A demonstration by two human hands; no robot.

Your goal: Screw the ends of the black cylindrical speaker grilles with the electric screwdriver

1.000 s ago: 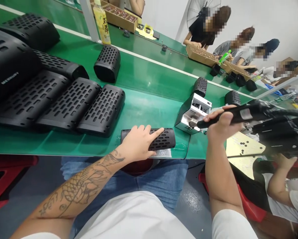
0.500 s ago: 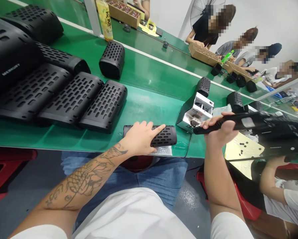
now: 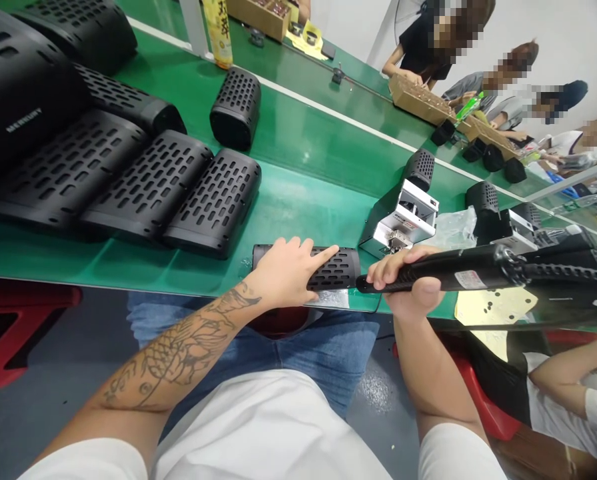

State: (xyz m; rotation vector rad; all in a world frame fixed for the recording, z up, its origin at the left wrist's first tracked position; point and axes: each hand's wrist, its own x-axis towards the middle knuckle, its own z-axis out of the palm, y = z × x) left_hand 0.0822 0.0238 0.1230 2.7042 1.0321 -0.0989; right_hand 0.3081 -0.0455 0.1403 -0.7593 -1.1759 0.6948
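A black perforated housing (image 3: 339, 268) lies lengthwise near the table's front edge. My left hand (image 3: 289, 270) rests over its left half, fingers wrapped on it and the index finger stretched along the top. A black power screwdriver (image 3: 453, 268) is held level in my right hand (image 3: 408, 280), its tip beside the housing's right end. Behind the tool stands a silver and black machine (image 3: 403, 217), probably a screw feeder. Several larger black perforated housings (image 3: 218, 200) lean in a row at the left. The underside of the held housing is hidden.
Another housing (image 3: 236, 107) stands upright further back, near a yellow bottle (image 3: 218, 33). A yellow sheet (image 3: 496, 307) with small black pieces lies at the right, close to a seated person's arm. Other people work at brown boxes (image 3: 418, 100) across the green table (image 3: 298, 213).
My right hand has moved left and slightly down with the screwdriver, bringing its tip to the housing's right end. My left hand stays on the housing. The whole view has shifted slightly.
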